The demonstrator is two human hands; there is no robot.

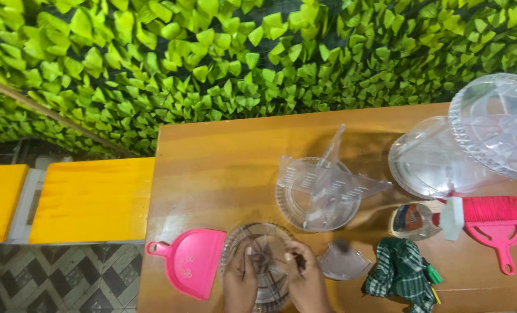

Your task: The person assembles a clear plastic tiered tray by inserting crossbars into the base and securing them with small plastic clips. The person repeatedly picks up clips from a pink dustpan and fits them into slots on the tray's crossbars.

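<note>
- Your left hand (pixel 239 284) sits at the near edge of the table (pixel 212 168), with its fingers curled onto the left part of a clear round sectioned tray (pixel 258 240).
- Your right hand (pixel 307 281) grips the right side of the same tray; its fingers pinch a thin clear divider piece near the tray's centre.
- The clear round sectioned tray rests on the table near you, just right of a pink dustpan (pixel 192 261).
- The dustpan lies flat, with its handle pointing left.
- A small clear wedge-shaped insert (pixel 342 262) lies just right of your right hand, apart from it.
- A second clear round dish (pixel 316 197) sits farther from you, with a cross-shaped clear divider (pixel 333 179) standing in it.
- A green checked cloth (pixel 400 272) lies bunched at the near right.
- A spray bottle (pixel 420 221) lies on its side beyond the cloth, its nozzle toward a pink hand brush (pixel 496 223).
- Two large clear domed lids (pixel 432 159) and (pixel 496 124) overlap at the far right of the table.
- A wall of green artificial leaves (pixel 212 64) runs behind the table.
- A yellow bench (pixel 90 200) stands left of the table over a patterned tile floor (pixel 67 278).
</note>
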